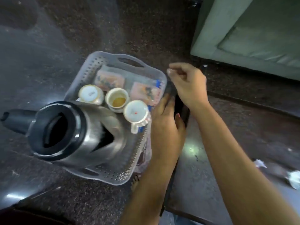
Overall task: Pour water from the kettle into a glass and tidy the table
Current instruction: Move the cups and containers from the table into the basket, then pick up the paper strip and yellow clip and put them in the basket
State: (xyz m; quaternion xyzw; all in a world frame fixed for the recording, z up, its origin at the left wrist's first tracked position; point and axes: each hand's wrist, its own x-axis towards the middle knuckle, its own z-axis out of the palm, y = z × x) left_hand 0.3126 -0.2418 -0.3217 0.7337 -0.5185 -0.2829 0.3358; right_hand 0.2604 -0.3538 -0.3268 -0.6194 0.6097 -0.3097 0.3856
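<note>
**Kettle waits on a crowded tray**

We see the steel kettle (pixel 76 132) lying tilted on the perforated tray (pixel 90 73) beside three cups (pixel 117 100). Our left hand (pixel 164 125) rests flat at the tray's right edge, fingers extended; our right hand (pixel 186 83) hovers loosely curled, its grasp unclear.

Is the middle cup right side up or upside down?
Right side up: the middle cup shows an open mouth with yellowish liquid inside.

Floor (pixel 146 26): dark speckled stone, glossy, light glare at left. Sofa (pixel 253 34): grey-green upholstery, upper right. Table (pixel 243 127): dark, polished, possibly glass-topped; blurred.
</note>
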